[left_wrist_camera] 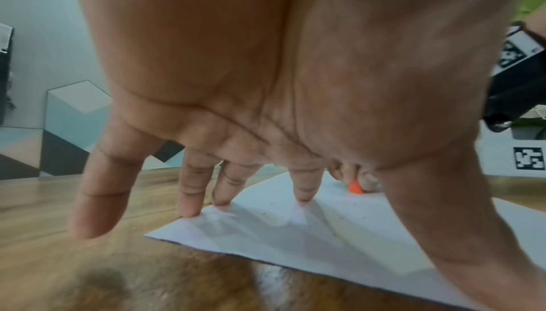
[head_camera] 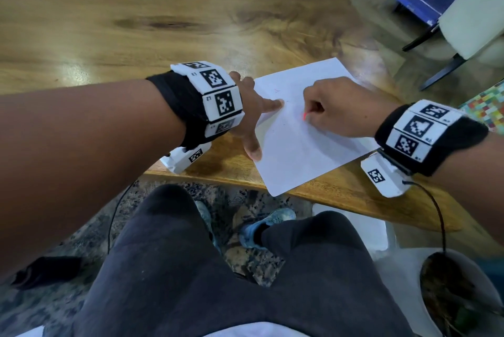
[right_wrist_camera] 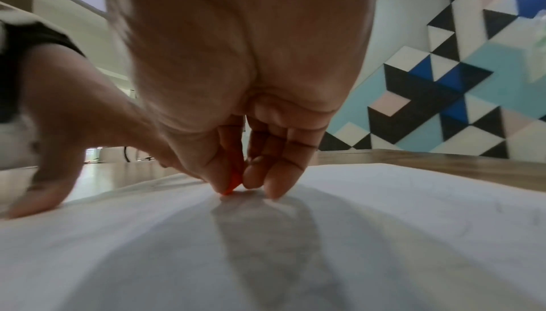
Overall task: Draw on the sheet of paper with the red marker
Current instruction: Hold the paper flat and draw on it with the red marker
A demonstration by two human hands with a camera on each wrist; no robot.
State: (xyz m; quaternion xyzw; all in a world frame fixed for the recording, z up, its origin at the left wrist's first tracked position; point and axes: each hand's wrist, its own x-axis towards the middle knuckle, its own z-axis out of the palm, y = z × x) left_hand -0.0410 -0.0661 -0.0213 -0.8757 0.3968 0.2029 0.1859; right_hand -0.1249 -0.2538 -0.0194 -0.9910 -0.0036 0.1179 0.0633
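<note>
At frame centre the right hand (head_camera: 338, 107) pinched the marker (head_camera: 304, 116), tip on the paper (head_camera: 300, 151). The left hand (head_camera: 252, 115), fingers spread, pinned its edge. Only faint marks showed; most drawing seemingly remained.

Soft, even daylight leaves glare on the wooden table (head_camera: 169, 36), faint hand shadows on the paper (right_wrist_camera: 266, 234), blurred wrist views, and wide-angle bending at edges.

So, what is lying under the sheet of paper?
The paper lies flat on the wooden table, one corner past its edge. Nothing else shows at its borders; whatever is beneath the middle is covered.
</note>
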